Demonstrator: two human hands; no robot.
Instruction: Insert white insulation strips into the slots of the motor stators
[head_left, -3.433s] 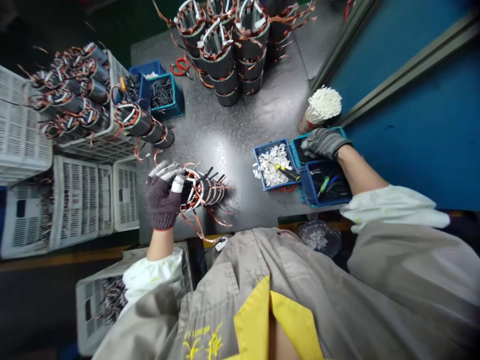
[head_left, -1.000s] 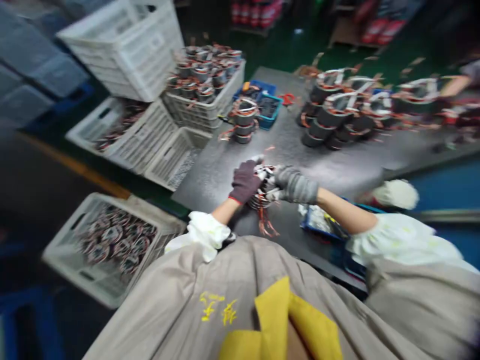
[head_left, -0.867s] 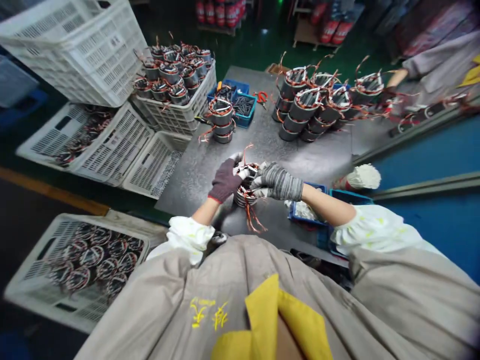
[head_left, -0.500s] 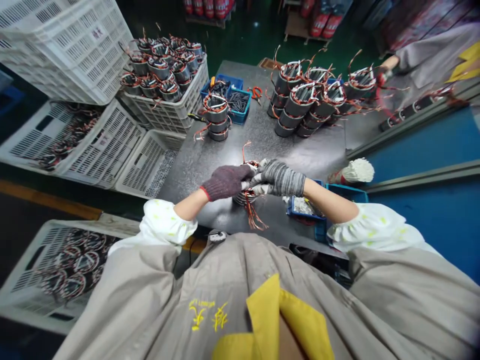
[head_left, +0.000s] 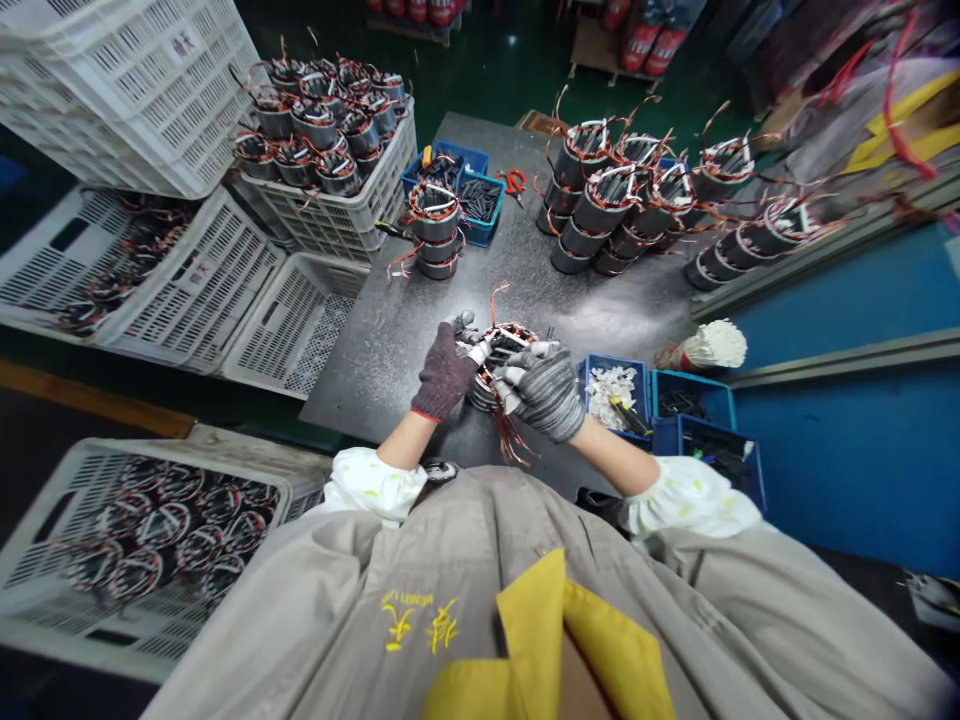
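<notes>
A copper-wound motor stator (head_left: 501, 362) stands on the dark metal bench (head_left: 382, 370), with white lead sleeves and loose copper wires trailing towards me. My left hand (head_left: 444, 372), in a dark knit glove with white fingertips, grips its left side. My right hand (head_left: 544, 392), in a grey striped glove, has its fingers among the windings at the near right. The gloves hide part of the stator's rim, and I cannot see the stator's lower end clearly.
Right of my hands stand a blue bin of white pieces (head_left: 606, 392) and further blue bins (head_left: 694, 395). Stator stacks (head_left: 611, 205) crowd the bench's far end. White crates of stators (head_left: 330, 225) lie left. A blue panel (head_left: 847, 450) borders the right.
My left hand has turned from lying across the stator to gripping its left side. My right hand has dropped nearer me, and the view has shifted, showing more of the blue bins.
</notes>
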